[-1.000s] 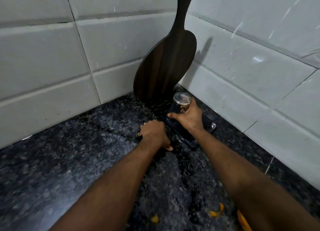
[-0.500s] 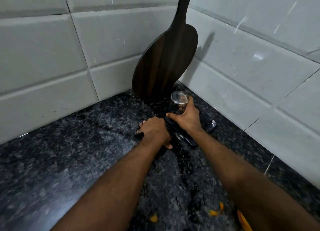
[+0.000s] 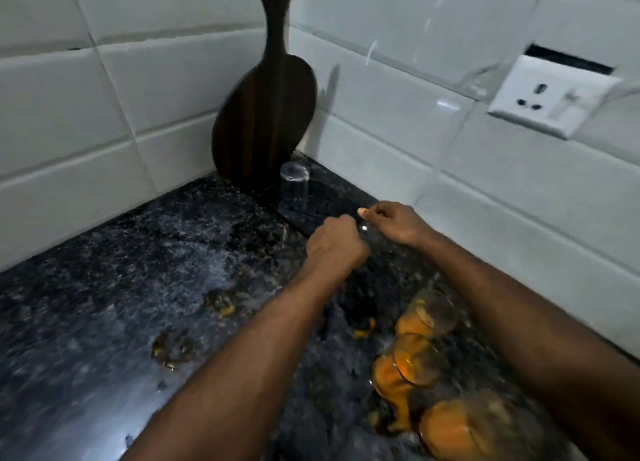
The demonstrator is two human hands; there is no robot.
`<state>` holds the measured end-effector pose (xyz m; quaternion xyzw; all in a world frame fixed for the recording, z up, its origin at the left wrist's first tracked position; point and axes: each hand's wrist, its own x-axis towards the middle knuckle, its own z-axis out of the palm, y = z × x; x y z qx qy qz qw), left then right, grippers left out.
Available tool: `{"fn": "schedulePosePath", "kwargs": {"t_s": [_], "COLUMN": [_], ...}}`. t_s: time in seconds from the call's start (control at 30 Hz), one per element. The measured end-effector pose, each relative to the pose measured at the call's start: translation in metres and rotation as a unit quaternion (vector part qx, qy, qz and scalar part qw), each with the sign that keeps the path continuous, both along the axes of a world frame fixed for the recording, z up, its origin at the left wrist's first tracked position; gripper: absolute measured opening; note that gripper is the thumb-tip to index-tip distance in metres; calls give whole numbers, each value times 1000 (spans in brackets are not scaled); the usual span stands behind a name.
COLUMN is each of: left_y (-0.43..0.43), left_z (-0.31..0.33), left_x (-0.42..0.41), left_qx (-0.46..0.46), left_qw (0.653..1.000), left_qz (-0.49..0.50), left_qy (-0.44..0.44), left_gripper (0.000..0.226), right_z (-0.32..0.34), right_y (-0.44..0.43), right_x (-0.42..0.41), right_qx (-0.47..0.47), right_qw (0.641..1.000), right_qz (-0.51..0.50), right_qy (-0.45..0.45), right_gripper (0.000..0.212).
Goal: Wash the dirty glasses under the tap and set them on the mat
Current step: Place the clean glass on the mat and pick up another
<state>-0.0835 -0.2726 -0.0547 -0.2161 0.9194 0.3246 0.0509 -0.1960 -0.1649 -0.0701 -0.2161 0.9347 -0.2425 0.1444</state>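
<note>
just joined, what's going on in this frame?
One clear glass stands, apparently upside down, on the dark mat in the corner, before the wooden board, with no hand on it. Left hand and right hand are curled close together at the mat's near edge; blur hides whether either has a grip on anything. Several orange-smeared dirty glasses sit on the counter at the right, not yet washed.

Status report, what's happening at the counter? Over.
Left hand, right hand curled by mat, grip unclear. Clean glass stands on mat. Dirty glasses wait nearby.
</note>
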Motion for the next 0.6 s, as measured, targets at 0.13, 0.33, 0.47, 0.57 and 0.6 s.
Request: {"fn": "schedulePosePath", "kwargs": {"t_s": [0.13,0.33,0.47,0.57,0.6], "left_y": [55,95,105,109,112], "left_z": [32,26,13,3,1], "left_x": [8,12,17,17,17], "left_qx": [-19,-75,-68,-78,-88], "left_qw": [997,980,972,975,977], "left_qz": [-65,-149,-177,-174,-168], "left_qy": [36,-106,-137,-113,-95], "left_gripper": [36,41,35,41,42], "right_z": [16,1,-9,-14,-14], "right_y": [72,150,162,164,166], "right_x": [24,59,83,94,98], "right_qx": [10,-113,-120,-165,-176], "right_qw": [1000,980,972,959,957], "right_qz": [-8,-73,-70,-86,-85], "right_qy": [-7,-148,-189,-212,-214], "right_gripper": [40,22,21,23,26]}}
